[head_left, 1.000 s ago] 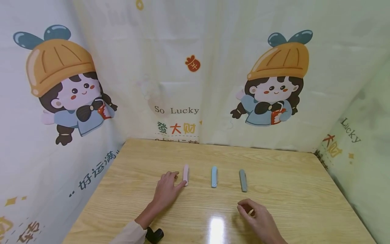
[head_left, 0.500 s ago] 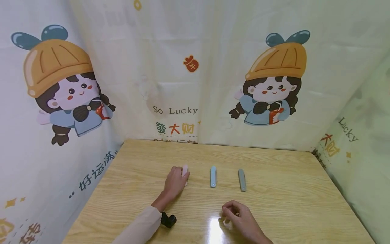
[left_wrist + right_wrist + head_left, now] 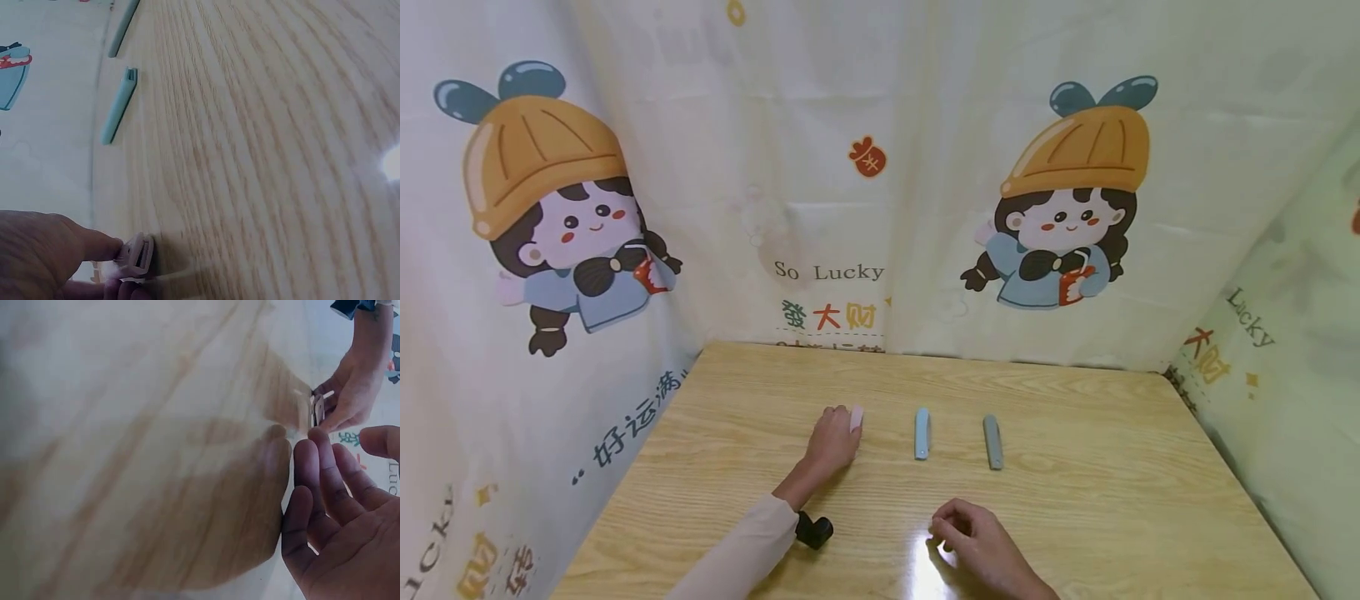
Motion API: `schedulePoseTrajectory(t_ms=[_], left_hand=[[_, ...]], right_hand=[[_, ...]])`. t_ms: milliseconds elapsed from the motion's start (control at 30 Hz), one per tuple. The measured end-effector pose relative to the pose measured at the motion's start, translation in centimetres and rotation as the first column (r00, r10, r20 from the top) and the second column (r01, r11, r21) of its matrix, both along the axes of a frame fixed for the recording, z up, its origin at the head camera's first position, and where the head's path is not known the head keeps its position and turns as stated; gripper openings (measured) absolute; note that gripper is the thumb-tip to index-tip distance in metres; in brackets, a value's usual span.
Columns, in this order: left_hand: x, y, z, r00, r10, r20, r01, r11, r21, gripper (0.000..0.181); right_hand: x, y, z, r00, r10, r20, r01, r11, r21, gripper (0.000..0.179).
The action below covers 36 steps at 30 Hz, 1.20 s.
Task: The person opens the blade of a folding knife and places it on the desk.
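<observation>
On the table, my left hand [image 3: 832, 440] pinches a slim pink clip-like bar [image 3: 856, 417] between thumb and fingers. Its slotted, two-layered end [image 3: 142, 255] shows in the left wrist view, while the fingers cover much of the rest. A matching light blue bar [image 3: 922, 434] lies to the right of that hand, and a grey-green one [image 3: 992, 442] lies farther right. Both have a small round dot near the end closest to me. My right hand [image 3: 983, 542] is near the front of the table, fingers loosely bent, holding nothing.
The wood-grain table [image 3: 1112, 500] is bordered at the back and sides by a pale printed curtain [image 3: 925, 167]. A black strap-like device [image 3: 814, 530] sits at my left wrist. Light glares off the table [image 3: 928, 571] beside the right hand.
My left hand has moved right onto the pink bar and taken hold of it. My right hand has shifted left. The blue and grey-green bars stay in place.
</observation>
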<state>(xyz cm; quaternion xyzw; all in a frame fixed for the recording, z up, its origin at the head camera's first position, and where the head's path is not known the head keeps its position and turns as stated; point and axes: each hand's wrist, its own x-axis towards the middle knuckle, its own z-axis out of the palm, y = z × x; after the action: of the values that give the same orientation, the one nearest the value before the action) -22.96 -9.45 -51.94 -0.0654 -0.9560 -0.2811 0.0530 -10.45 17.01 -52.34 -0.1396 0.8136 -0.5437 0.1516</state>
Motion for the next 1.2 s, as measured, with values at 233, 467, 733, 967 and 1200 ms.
schedulePoseTrajectory(t_ms=[233,467,733,967,1200], left_hand=[[-0.3,-0.7,0.2,0.997,-0.039,0.068,0.028,0.989,0.146,0.016],[0.6,-1.1,0.7,0.991,-0.05,0.124,0.009,0.952,0.306,0.022],[2.1,-0.4,2.3,0.973,-0.127,0.192,0.023,0.883,0.468,0.028],[3.7,0.6,3.0,0.94,-0.228,0.253,0.019,0.777,0.629,0.028],[5.1,1.4,3.2,0.91,-0.314,0.27,0.016,0.679,0.734,0.03]], right_hand=[[0.0,-0.3,0.3,1.0,0.013,0.019,-0.014,1.0,0.014,0.024],[-0.2,-0.3,0.5,1.0,0.007,0.028,-0.007,1.0,0.023,0.023],[-0.5,-0.3,0.4,1.0,0.02,0.02,-0.02,1.0,0.001,0.024],[-0.7,-0.7,0.5,1.0,0.008,0.015,-0.008,0.999,-0.042,0.03],[-1.3,-1.7,1.0,0.997,-0.072,0.001,0.072,0.992,-0.102,0.044]])
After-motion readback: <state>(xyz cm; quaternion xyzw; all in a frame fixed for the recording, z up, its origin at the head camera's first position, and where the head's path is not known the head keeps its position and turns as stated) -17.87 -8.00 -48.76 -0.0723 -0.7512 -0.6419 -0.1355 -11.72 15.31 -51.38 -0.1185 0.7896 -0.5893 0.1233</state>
